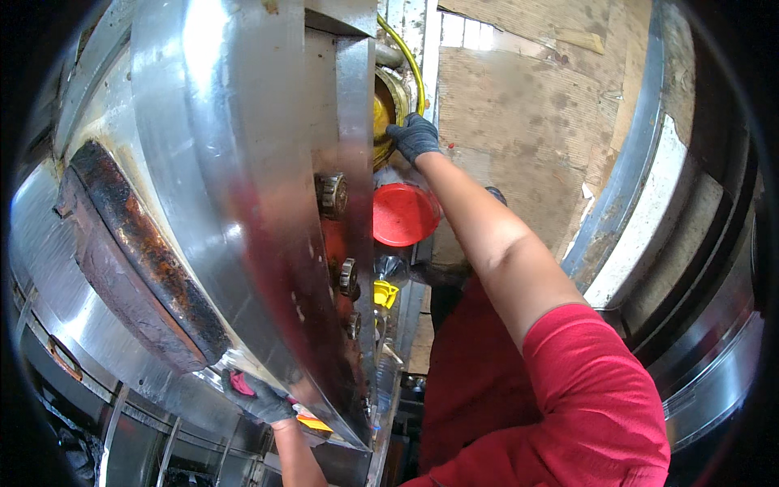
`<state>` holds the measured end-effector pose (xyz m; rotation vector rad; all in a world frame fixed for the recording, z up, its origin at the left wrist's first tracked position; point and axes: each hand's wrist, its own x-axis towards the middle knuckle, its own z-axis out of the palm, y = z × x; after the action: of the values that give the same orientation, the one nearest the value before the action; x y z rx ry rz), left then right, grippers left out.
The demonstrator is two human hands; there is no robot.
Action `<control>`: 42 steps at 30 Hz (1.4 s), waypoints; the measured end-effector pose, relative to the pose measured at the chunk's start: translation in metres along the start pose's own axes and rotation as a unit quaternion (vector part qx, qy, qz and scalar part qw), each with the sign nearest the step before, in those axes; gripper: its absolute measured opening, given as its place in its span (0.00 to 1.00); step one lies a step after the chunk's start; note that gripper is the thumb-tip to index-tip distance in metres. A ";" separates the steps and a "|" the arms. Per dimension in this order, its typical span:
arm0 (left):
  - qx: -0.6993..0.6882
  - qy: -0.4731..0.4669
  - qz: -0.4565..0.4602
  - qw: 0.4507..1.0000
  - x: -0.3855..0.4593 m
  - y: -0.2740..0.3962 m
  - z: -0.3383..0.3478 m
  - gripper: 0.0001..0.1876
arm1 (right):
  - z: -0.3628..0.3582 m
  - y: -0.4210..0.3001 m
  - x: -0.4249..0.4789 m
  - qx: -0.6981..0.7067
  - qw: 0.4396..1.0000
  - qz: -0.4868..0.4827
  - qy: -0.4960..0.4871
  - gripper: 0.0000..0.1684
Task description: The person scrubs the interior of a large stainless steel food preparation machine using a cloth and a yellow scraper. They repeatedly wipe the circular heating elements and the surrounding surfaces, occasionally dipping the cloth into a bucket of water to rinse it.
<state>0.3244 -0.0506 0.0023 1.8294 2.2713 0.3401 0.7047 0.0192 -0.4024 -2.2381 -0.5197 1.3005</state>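
My right hand (417, 137), in a dark glove, reaches under the counter front. Its thumb and fingers close on the rim of a round, yellowish metal pot (384, 112), partly hidden by the steel panel. Just below that hand, a red round plastic lid or basin (405, 214) lies partly under the same panel. At the lower left, my left hand (258, 395), also in a dark glove, rests by the counter's edge near the end of a rusty metal bar (155, 252). Pink material (241, 383) shows at its fingers; whether it is held is unclear.
Along the steel cooking counter (255, 152) run several control knobs (331, 196). A yellow hose (414, 55) curves beside the pot. Below the red piece sit a clear bottle and a yellow plastic part (384, 294). Stained cardboard (517, 122) covers the floor.
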 end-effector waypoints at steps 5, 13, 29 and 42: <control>-0.041 0.000 -0.027 0.999 0.000 -0.013 -0.001 0.25 | -0.015 0.013 0.005 0.034 0.984 -0.103 -0.143 0.28; -0.069 -0.060 0.004 0.996 0.001 -0.005 0.004 0.27 | -0.006 0.047 0.009 0.068 0.977 -0.152 -0.132 0.34; -0.039 -0.082 0.038 0.995 0.002 -0.029 0.006 0.23 | -0.005 0.159 -0.021 -0.126 0.965 -0.066 -0.219 0.31; -0.077 -0.048 0.006 0.996 -0.003 -0.027 0.022 0.23 | -0.024 -0.013 0.032 0.318 0.925 -0.203 0.034 0.27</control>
<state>0.3065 -0.0577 -0.0271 1.7444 2.1086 0.4094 0.7398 0.0418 -0.4075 -1.5302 -0.4264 0.9855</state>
